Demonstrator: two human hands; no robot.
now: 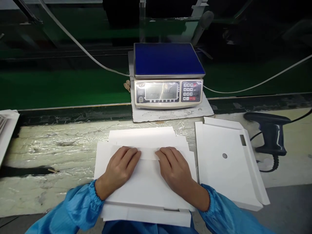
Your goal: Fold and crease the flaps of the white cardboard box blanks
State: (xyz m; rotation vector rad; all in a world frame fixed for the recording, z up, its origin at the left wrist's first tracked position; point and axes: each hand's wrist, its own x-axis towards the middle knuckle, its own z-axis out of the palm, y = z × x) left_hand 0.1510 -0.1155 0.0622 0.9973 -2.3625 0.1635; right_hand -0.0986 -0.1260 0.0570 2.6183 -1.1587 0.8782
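Your left fingers [127, 156] and right fingers [170, 156] curl onto the white, flat cardboard blank [146, 185] directly beneath them; pinching or pressing, can't tell. Uneven pressure could crease it askew.

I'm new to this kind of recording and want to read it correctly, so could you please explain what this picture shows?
There is no robot here: you see a person's own bare left hand and right hand, with blue sleeves. The single picture comes from a camera worn on the head, looking forward and down. Both hands rest on a creased white card piece, fingertips at a pale strip across it; whether they grip or only press, I cannot tell. To the right on the worktop lie another white card piece and a dark handheld scanner. A digital scale stands beyond the hands.
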